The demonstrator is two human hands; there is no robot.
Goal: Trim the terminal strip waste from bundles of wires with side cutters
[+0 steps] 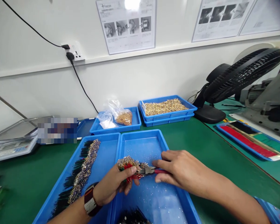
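My left hand (113, 183) is closed around a bundle of short wires (128, 165), red and green below with shiny metal ends fanned out on top. Pliers (149, 170) with red handles lie in my right hand (179, 169), fingers wrapped round the grips. Their jaws reach the right side of the bundle, beside my left thumb; whether they bite on a wire I cannot tell. Both hands are above a blue tray (142, 137) sprinkled with tiny bright clippings. Dark wires with metal tips (133, 216) lie at its near end.
Left of it, another blue tray (107, 146) holds a long row of black wires with metal ends (84, 171). Behind stand a tray with plastic bags (123, 117) and stacked trays of gold-coloured pins (165, 106). A black fan (242, 74) stands right, near a tray of coloured strips (249, 141).
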